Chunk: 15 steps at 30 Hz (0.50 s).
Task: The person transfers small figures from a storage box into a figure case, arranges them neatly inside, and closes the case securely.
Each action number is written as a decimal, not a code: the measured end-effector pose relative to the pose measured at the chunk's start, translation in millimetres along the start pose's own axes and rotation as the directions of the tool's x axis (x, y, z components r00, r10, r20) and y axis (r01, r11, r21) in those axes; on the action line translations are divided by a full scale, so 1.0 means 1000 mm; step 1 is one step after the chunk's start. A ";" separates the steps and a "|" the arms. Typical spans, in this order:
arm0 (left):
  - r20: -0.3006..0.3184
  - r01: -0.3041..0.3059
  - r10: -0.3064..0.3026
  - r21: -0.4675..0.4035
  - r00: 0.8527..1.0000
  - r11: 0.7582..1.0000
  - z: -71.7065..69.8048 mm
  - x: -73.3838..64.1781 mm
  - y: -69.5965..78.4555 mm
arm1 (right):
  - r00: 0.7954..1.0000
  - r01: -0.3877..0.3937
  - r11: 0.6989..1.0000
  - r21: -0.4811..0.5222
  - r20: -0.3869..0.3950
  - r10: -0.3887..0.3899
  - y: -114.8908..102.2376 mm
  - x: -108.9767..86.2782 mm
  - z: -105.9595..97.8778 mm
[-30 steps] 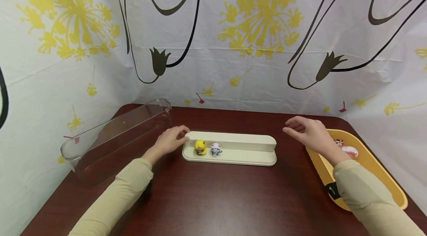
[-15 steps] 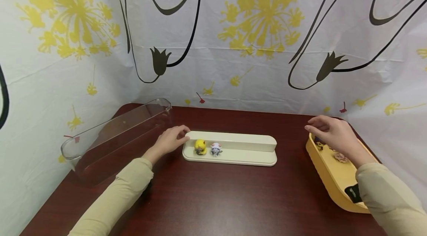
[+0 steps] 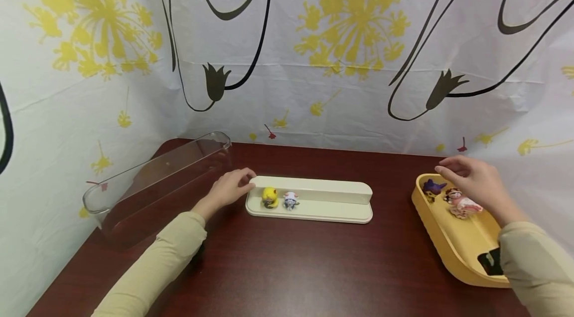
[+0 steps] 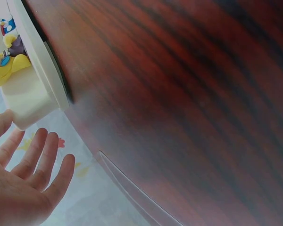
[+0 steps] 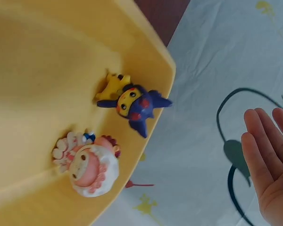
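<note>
"Right side of tabletop (image 3: 291, 267), status of R hand (image 3: 480, 185)?"
"By yellow tray (image 3: 437, 239), far end. Fingers relaxed, nothing held. Purple-hooded fig (image 3: 432, 188) + pink fig (image 3: 464, 206) in tray, far end; black item (image 3: 491, 262) near end."
"L hand (image 3: 228, 187)?"
"Fingers loose, thumb + index at left end of cream stand (image 3: 332, 211), mid tabletop. Yellow fig (image 3: 269, 198) + white-capped fig (image 3: 290, 201) on it, left half."

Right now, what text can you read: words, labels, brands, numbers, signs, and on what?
None readable.
Black item in the yellow tray: pale mark, too small to tell whether it's text.
Cream stand: no lettering visible.
Clear container: no lettering visible.
Patterned sheet behind: printed flowers, no lettering visible.
</note>
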<state>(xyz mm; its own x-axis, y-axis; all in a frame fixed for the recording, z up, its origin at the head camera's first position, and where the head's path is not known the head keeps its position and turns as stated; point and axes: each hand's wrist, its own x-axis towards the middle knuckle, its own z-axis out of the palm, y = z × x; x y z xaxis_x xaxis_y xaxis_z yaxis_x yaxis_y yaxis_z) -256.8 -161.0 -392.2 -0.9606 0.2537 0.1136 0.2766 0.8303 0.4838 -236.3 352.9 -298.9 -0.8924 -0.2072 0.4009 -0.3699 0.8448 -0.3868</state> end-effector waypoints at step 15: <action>0.012 0.019 -0.019 -0.007 1.000 1.000 -0.001 0.000 0.000 | 0.989 -0.146 0.983 0.108 0.002 0.146 0.031 -0.013 -0.006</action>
<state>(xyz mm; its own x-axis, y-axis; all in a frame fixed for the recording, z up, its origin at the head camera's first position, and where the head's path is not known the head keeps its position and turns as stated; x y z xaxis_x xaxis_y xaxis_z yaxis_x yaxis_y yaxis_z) -257.1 -161.3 -391.5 -0.9652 0.2440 0.0942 0.2582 0.8314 0.4920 -234.9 384.9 -311.0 -0.9376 -0.0824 0.3379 -0.2615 0.8076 -0.5286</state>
